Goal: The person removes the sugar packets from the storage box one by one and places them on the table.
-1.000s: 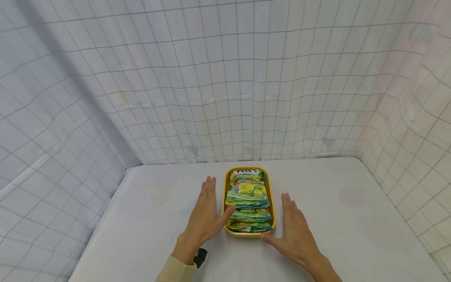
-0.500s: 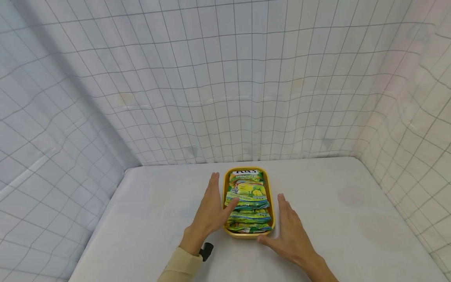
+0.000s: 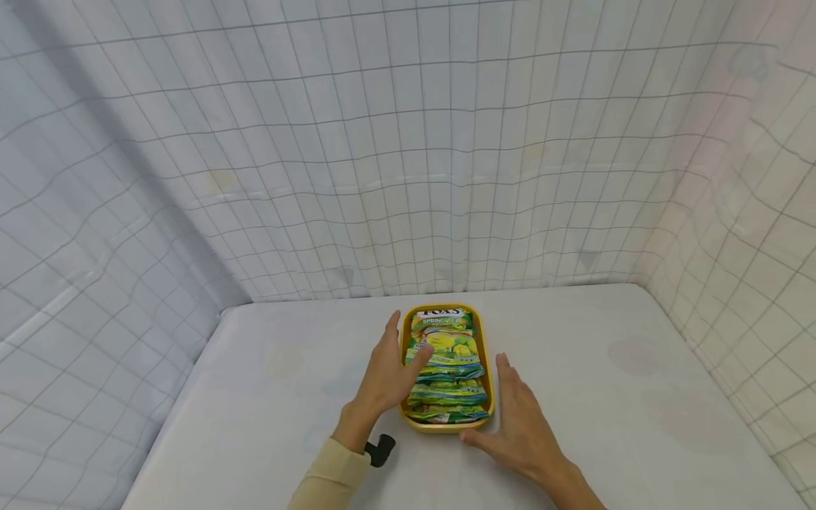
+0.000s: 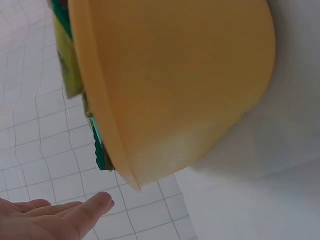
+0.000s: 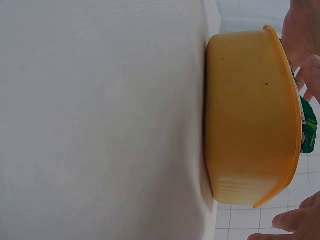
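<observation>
A yellow plastic tub (image 3: 490,393) stands on the white table, packed with several green and yellow candy packets (image 3: 446,347). The top packets read "FOX'S" and "Spring Tea". My left hand (image 3: 384,374) is beside the tub's left side, fingers extended and thumb over the rim. Beside the near right corner is my right hand (image 3: 521,428), its fingers pointing forward and the thumb by the front rim. In the left wrist view the fingers of my left hand (image 4: 60,217) are apart from the tub wall (image 4: 175,85). Whether either hand touches the tub is unclear in the head view.
A white cloth covers the table (image 3: 287,397). White curtains with a grid pattern (image 3: 408,156) hang behind it and at both sides. A small black device (image 3: 381,450) is at my left wrist, below a beige sleeve (image 3: 334,474).
Both hands have moved slightly inward, closer to the tub's sides. The left thumb now reaches further over the packets. The whole view has shifted a little; the tub stays on the table.
</observation>
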The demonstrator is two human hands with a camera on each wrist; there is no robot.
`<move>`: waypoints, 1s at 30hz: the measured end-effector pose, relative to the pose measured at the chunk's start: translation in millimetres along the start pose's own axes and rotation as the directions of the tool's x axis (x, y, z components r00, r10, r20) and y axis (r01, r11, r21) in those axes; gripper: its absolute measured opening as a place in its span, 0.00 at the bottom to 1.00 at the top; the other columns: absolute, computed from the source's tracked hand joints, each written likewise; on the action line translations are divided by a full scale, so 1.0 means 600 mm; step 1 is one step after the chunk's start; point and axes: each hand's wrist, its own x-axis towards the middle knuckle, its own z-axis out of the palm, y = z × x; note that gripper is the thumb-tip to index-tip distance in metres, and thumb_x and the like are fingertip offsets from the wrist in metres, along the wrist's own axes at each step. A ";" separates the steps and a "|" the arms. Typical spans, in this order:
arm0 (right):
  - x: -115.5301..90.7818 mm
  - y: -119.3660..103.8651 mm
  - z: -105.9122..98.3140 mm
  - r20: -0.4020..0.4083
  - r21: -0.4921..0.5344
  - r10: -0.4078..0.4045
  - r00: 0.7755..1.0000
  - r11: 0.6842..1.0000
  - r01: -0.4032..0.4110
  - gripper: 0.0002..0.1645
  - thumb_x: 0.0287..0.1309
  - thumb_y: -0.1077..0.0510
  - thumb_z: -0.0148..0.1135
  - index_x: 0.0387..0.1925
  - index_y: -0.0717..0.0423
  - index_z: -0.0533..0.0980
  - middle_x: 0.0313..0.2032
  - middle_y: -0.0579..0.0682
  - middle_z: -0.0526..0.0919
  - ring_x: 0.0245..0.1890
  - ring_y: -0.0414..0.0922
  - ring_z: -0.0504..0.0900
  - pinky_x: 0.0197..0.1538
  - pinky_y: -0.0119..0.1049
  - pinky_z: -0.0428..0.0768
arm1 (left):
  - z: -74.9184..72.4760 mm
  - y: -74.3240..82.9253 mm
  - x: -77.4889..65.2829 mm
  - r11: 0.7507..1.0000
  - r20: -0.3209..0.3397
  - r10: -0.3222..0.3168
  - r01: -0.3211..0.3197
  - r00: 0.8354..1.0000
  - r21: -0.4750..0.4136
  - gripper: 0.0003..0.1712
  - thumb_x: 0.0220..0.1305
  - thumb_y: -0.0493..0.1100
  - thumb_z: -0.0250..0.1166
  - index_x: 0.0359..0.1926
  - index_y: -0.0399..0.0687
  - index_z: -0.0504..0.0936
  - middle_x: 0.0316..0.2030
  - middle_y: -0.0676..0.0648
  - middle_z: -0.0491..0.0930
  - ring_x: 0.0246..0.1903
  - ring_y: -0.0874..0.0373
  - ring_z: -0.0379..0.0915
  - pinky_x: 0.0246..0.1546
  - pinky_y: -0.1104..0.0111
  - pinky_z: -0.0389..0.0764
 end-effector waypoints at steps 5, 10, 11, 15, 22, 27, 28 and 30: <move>0.002 -0.002 0.001 0.002 0.002 0.001 1.000 1.000 -0.001 0.82 0.41 0.26 0.77 0.81 0.58 0.41 0.78 0.62 0.53 0.74 0.64 0.58 0.73 0.58 0.59 | 0.003 0.002 0.005 0.999 0.018 -0.008 0.009 1.000 -0.038 0.53 0.72 0.62 0.59 0.81 0.40 0.43 0.75 0.32 0.54 0.71 0.33 0.58 0.66 0.38 0.63; 0.004 -0.002 0.006 0.000 -0.002 -0.010 1.000 1.000 0.010 0.81 0.42 0.25 0.75 0.81 0.59 0.42 0.76 0.64 0.55 0.73 0.64 0.60 0.72 0.59 0.61 | 0.008 0.003 0.010 0.998 0.043 -0.013 0.016 0.999 -0.067 0.55 0.72 0.65 0.58 0.81 0.39 0.43 0.75 0.32 0.54 0.72 0.34 0.55 0.68 0.38 0.60; 0.005 -0.002 0.007 -0.001 -0.003 -0.014 1.000 1.000 0.014 0.81 0.42 0.24 0.75 0.81 0.59 0.42 0.76 0.64 0.56 0.73 0.64 0.60 0.71 0.59 0.61 | 0.009 0.003 0.011 0.997 0.048 -0.012 0.015 0.999 -0.074 0.55 0.72 0.66 0.58 0.81 0.39 0.43 0.75 0.31 0.54 0.72 0.34 0.55 0.68 0.38 0.60; 0.007 0.000 0.010 0.004 0.002 -0.014 1.000 1.000 0.014 0.81 0.42 0.23 0.74 0.81 0.60 0.42 0.76 0.65 0.57 0.73 0.64 0.60 0.72 0.59 0.61 | 0.014 0.001 0.016 0.994 0.064 -0.015 0.022 0.998 -0.103 0.54 0.73 0.62 0.59 0.80 0.37 0.43 0.75 0.31 0.55 0.73 0.35 0.54 0.69 0.40 0.59; 0.008 -0.002 0.012 0.010 0.008 -0.003 1.000 1.000 0.003 0.80 0.43 0.21 0.71 0.80 0.62 0.44 0.75 0.65 0.59 0.73 0.64 0.61 0.71 0.59 0.63 | 0.022 -0.002 0.022 0.995 0.086 -0.055 0.062 0.995 -0.079 0.54 0.72 0.62 0.61 0.80 0.36 0.44 0.74 0.30 0.58 0.71 0.34 0.59 0.67 0.39 0.62; 0.009 -0.003 0.014 0.030 0.019 0.023 0.999 1.000 -0.024 0.79 0.44 0.19 0.69 0.81 0.61 0.45 0.76 0.64 0.58 0.74 0.63 0.59 0.71 0.59 0.63 | 0.026 -0.001 0.026 0.995 0.099 -0.082 0.088 0.992 -0.055 0.54 0.72 0.62 0.61 0.80 0.34 0.44 0.73 0.28 0.58 0.70 0.32 0.58 0.66 0.38 0.63; 0.009 -0.003 0.014 0.032 0.019 0.026 0.999 0.999 -0.026 0.79 0.44 0.19 0.68 0.80 0.61 0.44 0.76 0.64 0.58 0.74 0.63 0.59 0.71 0.59 0.62 | 0.026 -0.001 0.027 0.994 0.102 -0.086 0.092 0.991 -0.052 0.54 0.72 0.62 0.61 0.80 0.34 0.44 0.73 0.28 0.57 0.70 0.31 0.58 0.66 0.38 0.63; 0.009 -0.003 0.015 0.033 0.018 0.030 0.999 0.999 -0.031 0.79 0.44 0.18 0.67 0.80 0.61 0.45 0.75 0.64 0.58 0.74 0.63 0.59 0.71 0.59 0.62 | 0.027 -0.001 0.030 0.994 0.107 -0.095 0.100 0.990 -0.047 0.54 0.73 0.61 0.60 0.79 0.34 0.44 0.73 0.28 0.58 0.70 0.31 0.58 0.66 0.38 0.63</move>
